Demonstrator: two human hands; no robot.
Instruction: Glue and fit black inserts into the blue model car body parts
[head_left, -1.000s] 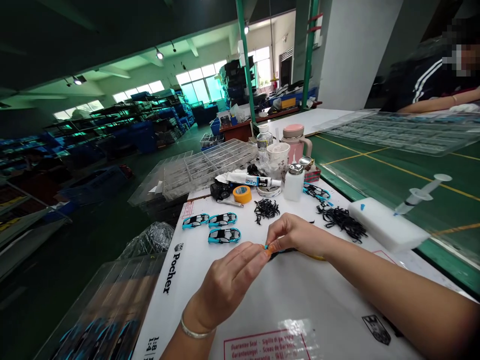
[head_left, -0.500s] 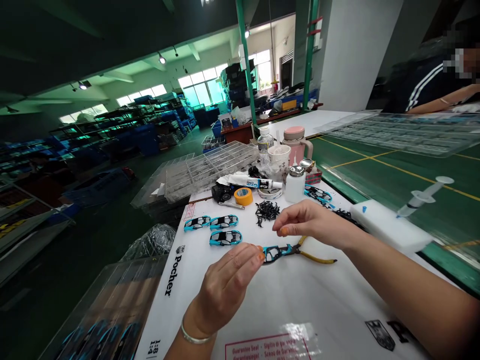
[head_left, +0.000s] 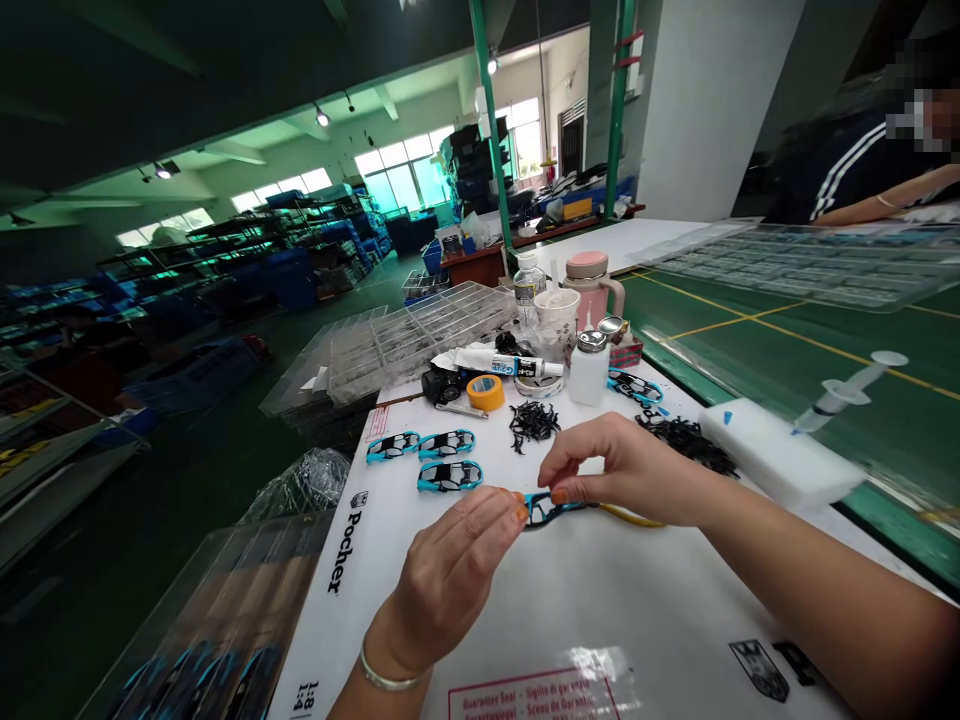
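I had my left hand pinching one end of the blue car shell just above the table, its grip narrow around it. My right hand pinched the shell's other end. Three finished shells lay nearby on the left.

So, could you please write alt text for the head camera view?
Over a white board, the left hand and right hand hold a small blue car body between fingertips. Three similar bodies and loose black parts lie beyond.
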